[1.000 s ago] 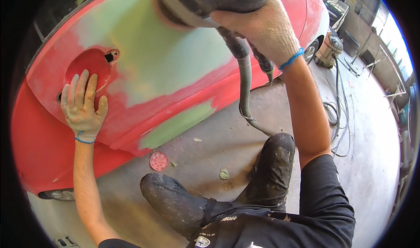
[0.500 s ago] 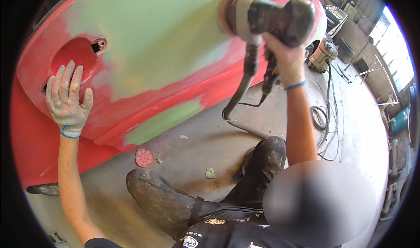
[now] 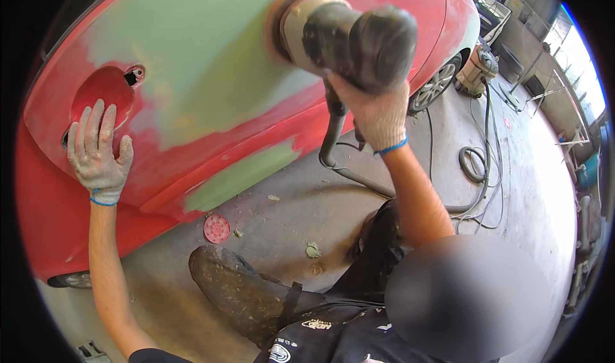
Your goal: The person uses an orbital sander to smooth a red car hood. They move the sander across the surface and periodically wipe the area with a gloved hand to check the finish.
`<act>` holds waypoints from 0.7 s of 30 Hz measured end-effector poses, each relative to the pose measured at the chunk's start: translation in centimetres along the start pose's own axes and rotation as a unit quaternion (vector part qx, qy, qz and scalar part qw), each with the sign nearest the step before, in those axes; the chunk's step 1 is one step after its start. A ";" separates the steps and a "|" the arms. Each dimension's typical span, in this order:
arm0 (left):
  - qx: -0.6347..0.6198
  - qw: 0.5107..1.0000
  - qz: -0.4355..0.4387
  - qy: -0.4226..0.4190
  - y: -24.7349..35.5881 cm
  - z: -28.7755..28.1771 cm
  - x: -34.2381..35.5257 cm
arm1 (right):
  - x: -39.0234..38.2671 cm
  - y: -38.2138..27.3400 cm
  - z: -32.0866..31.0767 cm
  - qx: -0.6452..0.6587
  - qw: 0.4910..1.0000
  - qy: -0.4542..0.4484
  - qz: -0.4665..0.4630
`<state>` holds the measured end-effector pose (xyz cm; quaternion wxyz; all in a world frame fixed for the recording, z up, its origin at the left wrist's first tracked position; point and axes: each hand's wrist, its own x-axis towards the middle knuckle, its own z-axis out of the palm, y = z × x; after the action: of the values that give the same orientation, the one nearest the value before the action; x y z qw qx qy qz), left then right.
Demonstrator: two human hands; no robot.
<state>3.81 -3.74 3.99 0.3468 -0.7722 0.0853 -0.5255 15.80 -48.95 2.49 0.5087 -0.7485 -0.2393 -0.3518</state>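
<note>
"What do we see leftmost?"
"The gloved left hand [image 3: 99,155], fingers extended, flat on the red door [image 3: 205,153]; its palm is hidden."
"And rightward?"
"The sander [image 3: 349,40] at the green patch [image 3: 192,62], underside hidden. The right hand [image 3: 375,110] grasps it, fingertips unseen; we lose the hose [image 3: 334,136] behind the forearm [image 3: 419,196]."
</note>
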 end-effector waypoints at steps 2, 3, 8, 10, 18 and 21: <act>0.001 1.000 0.001 -0.002 0.0 0.0 0.0 | 2.2 -0.6 -1.2 -0.025 0.999 -0.010 -0.041; 0.001 1.000 0.003 -0.001 0.0 0.0 0.2 | 3.4 -0.9 -1.9 -0.040 0.997 -0.018 -0.064; 0.004 1.000 0.012 0.006 -0.4 -0.1 0.0 | 9.5 -4.4 -1.8 0.021 0.998 -0.042 0.048; 0.005 1.000 0.012 0.013 -0.2 0.0 0.2 | 10.6 -4.0 -2.5 0.020 0.997 -0.036 0.070; -0.002 0.999 0.020 0.041 0.4 -0.1 1.3 | 5.3 -2.4 0.0 0.127 0.992 0.005 -0.001; -0.053 0.995 0.025 0.077 0.0 -0.5 1.9 | 0.4 -0.8 3.1 0.097 0.992 0.043 -0.071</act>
<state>4.20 -4.90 5.55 0.3107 -0.7442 0.1586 -0.5697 16.38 -45.72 2.58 0.5624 -0.6607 -0.3030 -0.3942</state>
